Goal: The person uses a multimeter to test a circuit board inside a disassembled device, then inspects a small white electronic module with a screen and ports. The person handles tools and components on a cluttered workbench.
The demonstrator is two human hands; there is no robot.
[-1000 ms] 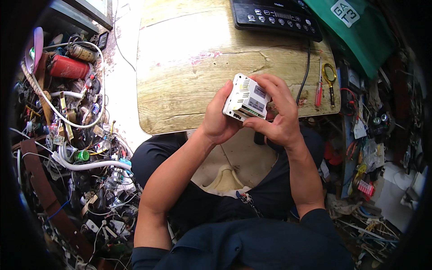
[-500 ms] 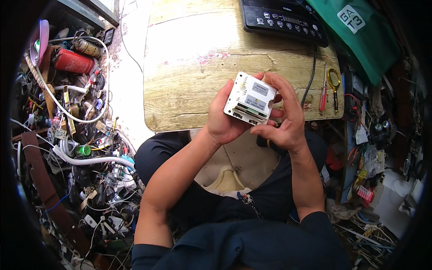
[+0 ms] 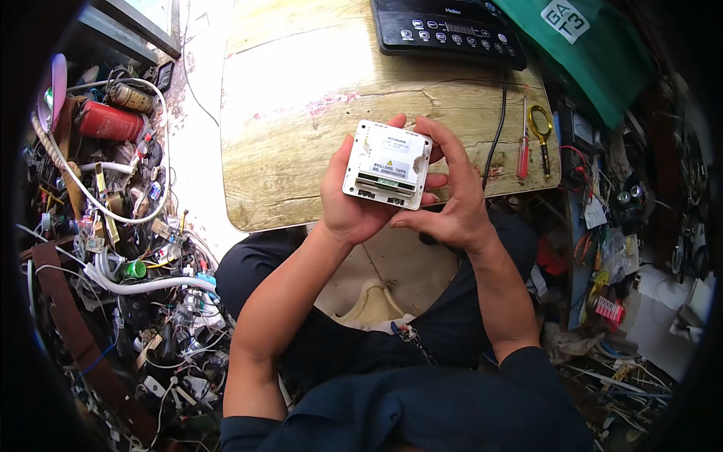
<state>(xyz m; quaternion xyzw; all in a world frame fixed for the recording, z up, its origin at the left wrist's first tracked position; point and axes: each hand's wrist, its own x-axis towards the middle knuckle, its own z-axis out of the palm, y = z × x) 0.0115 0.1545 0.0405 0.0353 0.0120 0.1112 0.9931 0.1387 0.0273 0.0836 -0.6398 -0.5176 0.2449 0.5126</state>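
Note:
A white square electronic wall unit [image 3: 380,162] is held above the near edge of the wooden table, its back turned up. Printed labels, one with a yellow warning triangle, cover its raised middle, and a slot with a green connector runs along its lower part. My left hand [image 3: 343,203] supports it from beneath and along the left side, with the thumb at that edge. Around the right side curl the fingers of my right hand [image 3: 463,207], its thumb by the lower right corner. The unit's front face is hidden.
On the wooden table [image 3: 301,166] lie a black induction cooker [image 3: 452,34] with a cord, a red-handled screwdriver [image 3: 523,151], a magnifying glass [image 3: 541,132] and a green bag [image 3: 595,68]. Cluttered parts and cables [image 3: 173,316] fill the left; a red cylinder [image 3: 109,120] lies among them.
The view has shifted, so the table and its contents sit further left. The unit has turned slightly and its back faces up more squarely. Both hands keep their hold.

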